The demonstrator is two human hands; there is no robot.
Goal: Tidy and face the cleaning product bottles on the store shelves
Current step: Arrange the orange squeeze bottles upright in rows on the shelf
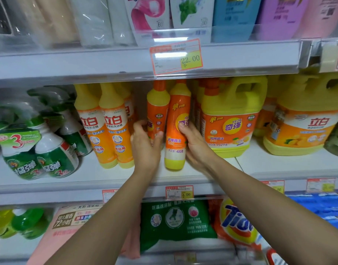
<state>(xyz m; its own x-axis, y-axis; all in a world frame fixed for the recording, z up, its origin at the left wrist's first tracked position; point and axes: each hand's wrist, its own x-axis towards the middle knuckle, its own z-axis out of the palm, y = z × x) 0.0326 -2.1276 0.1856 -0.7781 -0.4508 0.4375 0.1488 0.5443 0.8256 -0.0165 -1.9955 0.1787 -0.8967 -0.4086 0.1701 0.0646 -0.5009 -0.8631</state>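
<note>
Head view: my right hand (195,145) is wrapped round the slim orange bottle (176,119) at the front of the middle shelf (260,165), thumb across the label, fingers curled behind it. The bottle stands on its yellow base near the shelf edge, label facing me, just left of the big yellow jug (231,119).

My left hand (145,146) is beside it with its fingers loosely spread and holding nothing. The thumb lies close against the second slim orange bottle (157,111), which stands just behind and to the left of the first. I cannot tell whether it actually touches.

Further left on the same shelf stand two yellow-necked orange bottles (106,129) side by side, then a cluster of green spray bottles (40,152). A second yellow jug (306,123) sits at the far right. A price tag (176,56) reading 22.00 hangs on the shelf rail above.
</note>
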